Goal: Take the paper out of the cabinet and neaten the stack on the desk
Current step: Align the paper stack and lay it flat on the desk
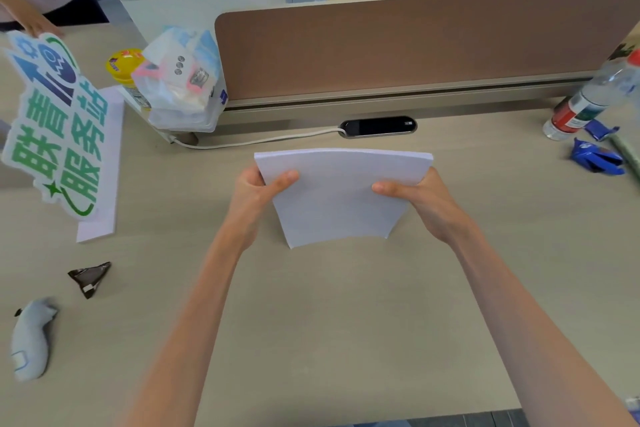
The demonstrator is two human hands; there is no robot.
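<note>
A stack of white paper [341,196] stands on its lower edge on the beige desk [329,315], tilted toward me, at the middle of the view. My left hand [258,191] grips its left side with the thumb across the front sheet. My right hand [420,199] grips its right side the same way. The stack's top edge looks even and bows slightly. No cabinet is in view.
A brown divider panel [398,48] closes the desk's far side, with a black cable port [379,126] in front. Left: a cut-out sign [57,121], plastic bag [181,83], yellow-lidded jar [124,68], dark wrapper [90,277], grey plush toy [31,340]. Right: water bottle [588,100], blue wrapper [597,158]. Other persons' hands appear beyond the divider and at far left.
</note>
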